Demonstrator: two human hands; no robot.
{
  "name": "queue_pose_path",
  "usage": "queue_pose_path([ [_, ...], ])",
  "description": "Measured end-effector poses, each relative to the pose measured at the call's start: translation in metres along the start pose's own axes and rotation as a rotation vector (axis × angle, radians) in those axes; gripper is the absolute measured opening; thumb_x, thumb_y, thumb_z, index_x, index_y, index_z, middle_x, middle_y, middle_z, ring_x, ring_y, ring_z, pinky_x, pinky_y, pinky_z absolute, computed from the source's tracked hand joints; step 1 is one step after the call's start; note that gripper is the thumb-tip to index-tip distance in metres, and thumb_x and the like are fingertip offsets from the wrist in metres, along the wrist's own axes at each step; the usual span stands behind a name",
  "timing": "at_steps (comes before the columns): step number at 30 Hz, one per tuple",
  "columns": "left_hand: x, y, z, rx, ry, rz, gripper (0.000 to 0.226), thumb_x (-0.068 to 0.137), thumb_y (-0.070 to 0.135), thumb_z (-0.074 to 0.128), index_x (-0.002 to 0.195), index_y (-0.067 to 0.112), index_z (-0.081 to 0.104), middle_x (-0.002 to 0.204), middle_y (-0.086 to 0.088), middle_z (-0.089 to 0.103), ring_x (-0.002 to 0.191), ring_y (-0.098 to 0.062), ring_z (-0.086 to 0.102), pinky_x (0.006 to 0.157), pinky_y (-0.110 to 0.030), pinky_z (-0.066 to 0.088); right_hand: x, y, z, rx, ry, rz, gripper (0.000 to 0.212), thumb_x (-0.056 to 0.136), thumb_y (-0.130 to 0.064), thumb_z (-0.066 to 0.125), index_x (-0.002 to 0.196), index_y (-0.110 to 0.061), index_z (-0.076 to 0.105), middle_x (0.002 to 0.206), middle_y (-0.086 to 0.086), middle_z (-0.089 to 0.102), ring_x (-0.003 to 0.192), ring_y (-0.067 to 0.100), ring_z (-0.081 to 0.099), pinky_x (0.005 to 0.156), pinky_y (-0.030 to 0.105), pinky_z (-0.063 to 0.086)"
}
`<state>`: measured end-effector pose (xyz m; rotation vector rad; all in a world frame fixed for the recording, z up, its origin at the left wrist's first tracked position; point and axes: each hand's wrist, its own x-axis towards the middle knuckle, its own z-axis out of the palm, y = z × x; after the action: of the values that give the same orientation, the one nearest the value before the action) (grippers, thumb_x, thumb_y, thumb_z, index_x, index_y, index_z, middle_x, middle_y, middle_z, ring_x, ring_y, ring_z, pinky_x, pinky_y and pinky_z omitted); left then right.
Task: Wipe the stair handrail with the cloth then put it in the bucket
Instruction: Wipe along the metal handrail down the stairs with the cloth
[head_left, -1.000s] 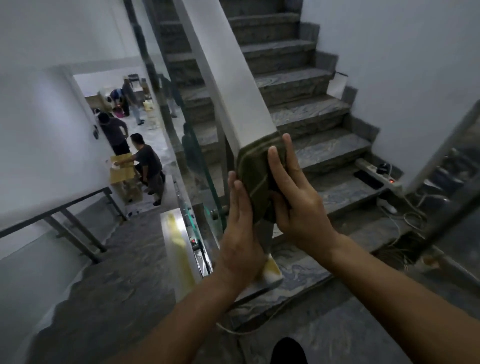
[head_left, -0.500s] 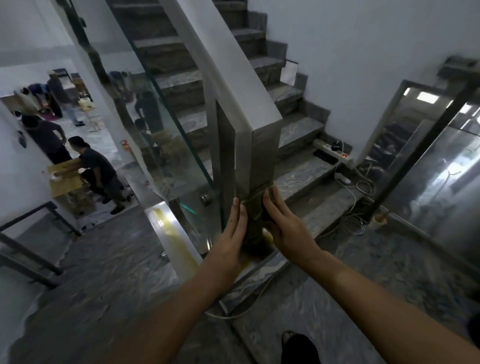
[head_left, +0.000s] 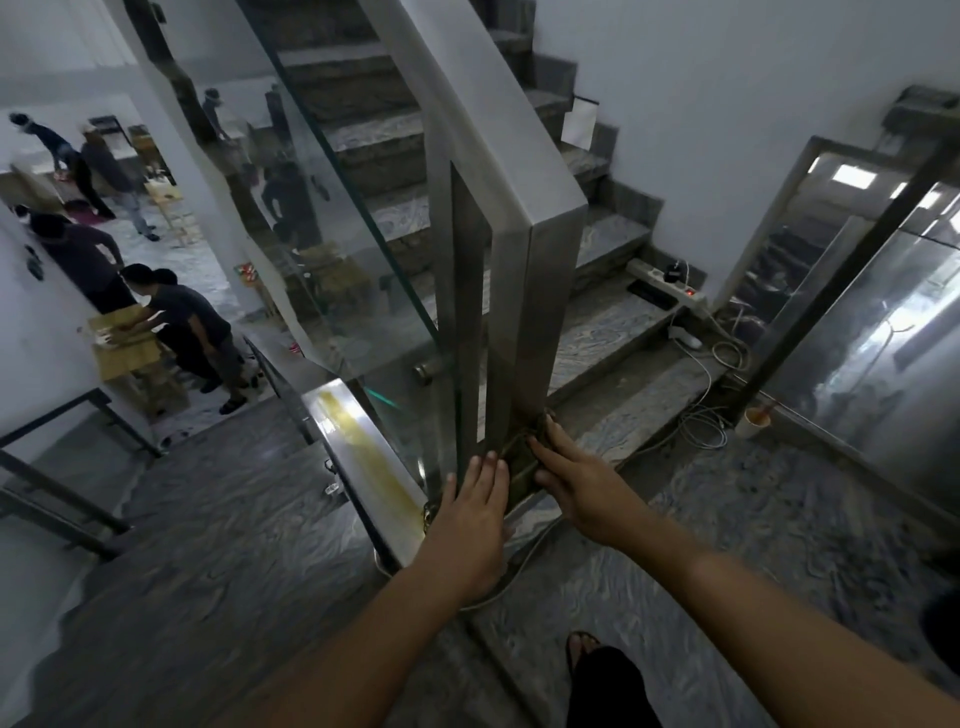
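The steel handrail (head_left: 488, 119) slopes down from the top of the stairs and bends into an upright end post (head_left: 540, 322). A dark olive cloth (head_left: 522, 460) is wrapped around the foot of that post, just above the floor. My left hand (head_left: 475, 512) presses the cloth from the left side with fingers flat. My right hand (head_left: 574, 475) presses it from the right, fingers stretched along the post. Most of the cloth is hidden between my hands. No bucket is in view.
A glass panel (head_left: 332, 223) runs beside the handrail. A power strip (head_left: 667, 288) and loose cables (head_left: 701, 415) lie on the lowest steps, with a small cup (head_left: 753, 421) on the floor. Glass doors (head_left: 872, 322) stand at right. Several people work below at left.
Both hands have slid the cloth down the end post, from the bend at the top to the foot near the floor. The camera has tilted down with them.
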<state>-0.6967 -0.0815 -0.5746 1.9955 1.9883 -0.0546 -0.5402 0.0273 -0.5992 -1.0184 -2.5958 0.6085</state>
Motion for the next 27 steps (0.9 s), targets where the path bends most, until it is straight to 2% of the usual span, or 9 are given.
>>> queue_pose_path([
  [6,-0.011,0.000,0.009,-0.039,0.119,-0.018,0.059,0.102,0.036,0.022,0.150,0.009,0.002,0.161,-0.010,-0.007,0.148,-0.025,-0.011,0.118,-0.042,-0.005,-0.005,-0.011,-0.001,-0.176,-0.067,0.034,0.093,0.082,-0.069,-0.011,0.145,-0.017,0.034,0.158,0.013,0.019,0.146,0.028,0.014,0.116,0.047,0.011],
  [9,-0.018,-0.003,0.016,-0.047,0.158,-0.040,0.063,0.097,0.043,0.007,0.151,0.010,0.002,0.161,-0.009,-0.006,0.148,-0.025,-0.009,0.116,-0.038,-0.010,-0.012,-0.015,-0.003,-0.211,-0.101,-0.016,0.080,0.088,-0.061,-0.003,0.147,-0.018,0.030,0.158,0.009,0.020,0.147,0.025,0.008,0.117,0.040,0.007],
  [12,-0.024,-0.005,0.019,-0.050,0.221,-0.019,0.082,0.079,0.047,-0.012,0.151,0.011,0.006,0.161,-0.008,-0.001,0.148,-0.024,-0.006,0.111,-0.035,-0.013,-0.017,-0.013,-0.006,-0.254,-0.116,-0.055,0.066,0.095,-0.052,0.007,0.147,-0.019,0.029,0.158,0.007,0.022,0.146,0.024,0.010,0.118,0.041,0.009],
  [18,-0.033,-0.011,0.019,-0.066,0.234,-0.060,0.077,0.084,0.045,-0.005,0.150,0.011,0.017,0.159,-0.005,0.008,0.148,-0.022,0.006,0.113,-0.036,-0.009,-0.016,-0.027,0.009,-0.304,-0.065,0.032,0.069,0.094,-0.054,0.003,0.146,-0.019,0.031,0.156,0.010,0.026,0.146,0.026,0.011,0.118,0.038,0.004],
  [21,-0.044,-0.026,0.021,0.010,0.203,-0.073,0.059,0.092,0.039,0.022,0.137,0.009,0.047,0.147,-0.009,0.044,0.136,-0.026,0.041,0.110,-0.047,0.019,-0.018,-0.039,0.015,-0.301,-0.086,-0.023,0.069,0.094,-0.053,0.003,0.146,-0.019,0.032,0.155,0.011,0.028,0.145,0.028,0.015,0.119,0.039,0.006],
  [22,-0.045,-0.031,0.022,0.037,0.225,-0.076,0.057,0.092,0.038,0.025,0.134,0.009,0.050,0.143,-0.009,0.049,0.133,-0.025,0.045,0.108,-0.049,0.023,-0.019,-0.040,0.015,-0.306,-0.097,-0.036,0.070,0.093,-0.054,0.001,0.146,-0.019,0.031,0.156,0.010,0.027,0.146,0.027,0.015,0.118,0.039,0.005],
  [23,-0.047,-0.031,0.020,0.016,0.197,-0.076,0.060,0.092,0.039,0.022,0.136,0.009,0.047,0.146,-0.010,0.046,0.136,-0.025,0.041,0.109,-0.048,0.020,-0.019,-0.039,0.013,-0.311,-0.101,-0.039,0.072,0.092,-0.055,0.000,0.147,-0.019,0.030,0.156,0.010,0.026,0.146,0.027,0.014,0.118,0.039,0.005],
  [25,-0.045,-0.025,0.014,-0.041,0.193,-0.052,0.068,0.091,0.044,0.008,0.147,0.010,0.027,0.157,-0.009,0.020,0.147,-0.025,0.016,0.114,-0.039,0.000,-0.018,-0.032,0.006,-0.311,-0.089,-0.005,0.076,0.090,-0.058,-0.001,0.147,-0.018,0.030,0.156,0.011,0.026,0.146,0.027,0.014,0.118,0.038,0.007],
  [27,-0.036,-0.018,0.013,-0.042,0.225,-0.047,0.061,0.098,0.043,0.012,0.151,0.012,0.010,0.161,-0.007,0.002,0.148,-0.022,-0.002,0.114,-0.035,-0.010,-0.016,-0.024,-0.001,-0.310,-0.055,0.062,0.075,0.091,-0.060,0.003,0.146,-0.018,0.031,0.155,0.013,0.026,0.144,0.030,0.018,0.117,0.042,0.011],
])
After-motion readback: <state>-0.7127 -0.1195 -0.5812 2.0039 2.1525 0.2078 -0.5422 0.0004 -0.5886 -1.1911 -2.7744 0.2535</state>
